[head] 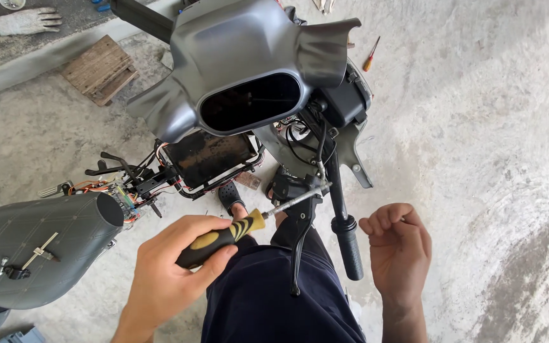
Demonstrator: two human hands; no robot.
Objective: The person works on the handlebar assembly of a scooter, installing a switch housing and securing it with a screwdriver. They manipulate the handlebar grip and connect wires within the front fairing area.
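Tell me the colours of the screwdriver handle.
Black with yellow stripes, on the screwdriver handle; head view.

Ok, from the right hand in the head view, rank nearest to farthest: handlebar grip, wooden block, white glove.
From the right hand:
1. Handlebar grip, just to its left.
2. Wooden block, upper left on the floor.
3. White glove, top left corner, farthest.

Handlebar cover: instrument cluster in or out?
Out. The grey handlebar cover shows an empty dark oval opening; loose wiring hangs exposed beneath it.
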